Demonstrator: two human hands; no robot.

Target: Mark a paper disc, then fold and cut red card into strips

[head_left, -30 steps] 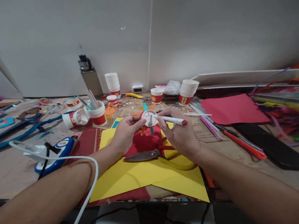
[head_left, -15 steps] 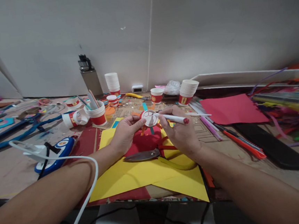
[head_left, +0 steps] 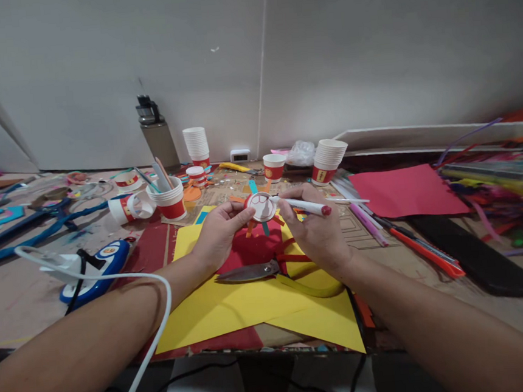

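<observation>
My left hand (head_left: 221,230) is closed on a small round white paper-cup piece (head_left: 261,207) with red marks on its face and coloured strips sticking out around it. My right hand (head_left: 315,228) grips a white marker with a red end (head_left: 302,206), its tip resting on the right edge of the round piece. Both hands hover above yellow paper sheets (head_left: 235,308) and a red sheet (head_left: 252,248). Scissors (head_left: 259,272) with yellow handles lie on the paper just below my hands.
A paper cup holding sticks (head_left: 169,199), stacks of paper cups (head_left: 196,144) (head_left: 328,161), a metal bottle (head_left: 158,135), a red paper sheet (head_left: 405,192), an orange utility knife (head_left: 424,252), pens (head_left: 364,217), a blue device with white cable (head_left: 96,268), and pipe cleaners (head_left: 500,199) surround the work area.
The marker has shifted slightly on the round piece and more red marking shows on its face. My hands have otherwise stayed in place.
</observation>
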